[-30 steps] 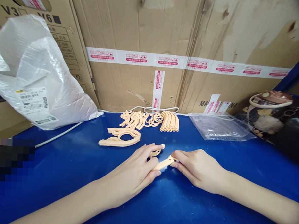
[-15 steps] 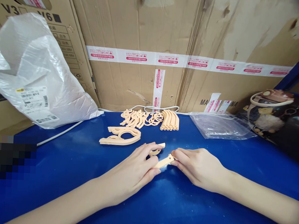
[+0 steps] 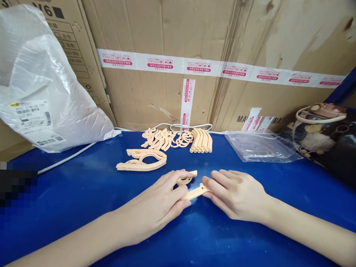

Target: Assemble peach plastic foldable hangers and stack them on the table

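Note:
My left hand (image 3: 166,194) is closed round a beige plastic folding hanger (image 3: 195,192), part of which is hidden under the fingers. One arm of it points to the right, with a small hole near its end, and a curved piece shows above the thumb. At that arm's end my right hand (image 3: 236,193) pinches with thumb and fingers; whether a small part is between them is hidden. Behind the left hand lie folded hangers (image 3: 143,160) in a stack. Farther back are loose hanger hooks (image 3: 182,139), small curved pieces (image 3: 157,139) and a row of hanger arms (image 3: 201,141).
A blue table (image 3: 208,245) spreads under everything. Large cardboard boxes (image 3: 165,26) stand along its back. A white plastic bag (image 3: 50,76) leans at the left, near a white cable (image 3: 67,157). A clear bag (image 3: 260,147) and a brown-lidded bottle (image 3: 320,128) are at the right.
My right hand has shifted slightly at the arm's end, its fingers now more curled over it. The left hand keeps its hold. The view has moved a little.

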`<state>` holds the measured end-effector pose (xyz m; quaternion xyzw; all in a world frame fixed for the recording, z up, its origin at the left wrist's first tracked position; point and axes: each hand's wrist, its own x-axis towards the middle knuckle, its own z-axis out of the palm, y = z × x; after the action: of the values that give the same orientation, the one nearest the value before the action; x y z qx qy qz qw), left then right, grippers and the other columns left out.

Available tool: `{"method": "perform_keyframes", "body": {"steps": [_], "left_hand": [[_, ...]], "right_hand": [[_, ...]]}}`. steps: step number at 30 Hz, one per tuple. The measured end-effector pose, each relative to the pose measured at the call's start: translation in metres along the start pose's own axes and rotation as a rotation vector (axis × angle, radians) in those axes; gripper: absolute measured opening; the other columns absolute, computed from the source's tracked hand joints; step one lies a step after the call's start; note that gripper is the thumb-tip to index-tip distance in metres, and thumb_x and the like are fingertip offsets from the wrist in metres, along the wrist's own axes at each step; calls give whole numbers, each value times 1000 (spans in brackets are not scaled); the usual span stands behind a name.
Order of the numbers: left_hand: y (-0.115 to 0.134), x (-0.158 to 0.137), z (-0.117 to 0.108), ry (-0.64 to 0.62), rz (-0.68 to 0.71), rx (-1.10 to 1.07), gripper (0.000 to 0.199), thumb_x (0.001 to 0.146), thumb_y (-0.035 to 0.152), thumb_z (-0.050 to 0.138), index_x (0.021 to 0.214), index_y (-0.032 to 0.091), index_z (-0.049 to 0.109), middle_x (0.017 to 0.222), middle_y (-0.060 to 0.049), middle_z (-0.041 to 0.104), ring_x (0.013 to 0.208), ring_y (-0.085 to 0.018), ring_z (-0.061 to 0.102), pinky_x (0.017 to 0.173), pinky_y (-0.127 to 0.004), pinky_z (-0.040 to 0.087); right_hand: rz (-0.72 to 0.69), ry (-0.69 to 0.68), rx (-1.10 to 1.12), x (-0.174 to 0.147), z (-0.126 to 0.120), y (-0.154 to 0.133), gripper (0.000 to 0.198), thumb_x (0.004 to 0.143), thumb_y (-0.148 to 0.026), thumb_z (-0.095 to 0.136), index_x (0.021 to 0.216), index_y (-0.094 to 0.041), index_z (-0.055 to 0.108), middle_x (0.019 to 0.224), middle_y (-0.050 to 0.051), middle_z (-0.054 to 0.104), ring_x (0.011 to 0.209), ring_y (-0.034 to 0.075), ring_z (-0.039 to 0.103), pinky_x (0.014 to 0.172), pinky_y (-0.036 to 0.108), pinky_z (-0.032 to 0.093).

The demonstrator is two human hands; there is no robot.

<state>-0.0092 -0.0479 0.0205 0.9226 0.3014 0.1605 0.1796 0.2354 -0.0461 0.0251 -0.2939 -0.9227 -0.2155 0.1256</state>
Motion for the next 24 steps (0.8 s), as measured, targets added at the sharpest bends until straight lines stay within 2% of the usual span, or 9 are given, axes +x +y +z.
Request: {"method": "perform_keyframes", "body": {"steps": [7, 12, 16, 21, 24], "left_hand": [[-1, 2, 0, 33, -22, -48, 33, 100, 32, 36, 131, 30, 47, 147, -1, 34, 134, -22, 36, 112, -39, 34], [1, 3, -4, 35, -37, -78, 27, 99, 31, 37, 118, 26, 56, 146, -3, 37, 134, -24, 36, 111, -42, 34], [2, 3, -4, 37, -40, -92, 25, 99, 31, 38, 112, 25, 59, 146, -3, 37, 134, -24, 36, 111, -43, 35], [1, 2, -2, 35, -48, -58, 26, 99, 33, 37, 111, 25, 59, 149, 0, 33, 135, -24, 35, 112, -43, 33], [-1, 1, -1, 42, -41, -43, 26, 99, 33, 38, 109, 25, 60, 149, -1, 33, 135, -25, 35, 111, -45, 33]], "right_hand": [[185, -144, 401, 2, -5, 1, 34, 101, -34, 30, 102, -17, 60, 82, 4, 62, 67, 15, 58, 59, 26, 39], [314, -188, 651, 4, -4, 0, 27, 100, -36, 35, 99, -19, 56, 87, 3, 65, 69, 14, 60, 61, 25, 39], [358, -176, 712, 5, -2, 1, 24, 100, -34, 37, 88, -19, 52, 81, 2, 62, 65, 13, 55, 59, 24, 38], [377, -181, 751, 5, -3, -1, 15, 97, -32, 43, 92, -20, 51, 83, 1, 61, 65, 13, 53, 60, 24, 38], [361, -185, 787, 5, -4, -3, 19, 98, -35, 42, 91, -19, 51, 80, 0, 61, 62, 12, 51, 58, 24, 36]]}}
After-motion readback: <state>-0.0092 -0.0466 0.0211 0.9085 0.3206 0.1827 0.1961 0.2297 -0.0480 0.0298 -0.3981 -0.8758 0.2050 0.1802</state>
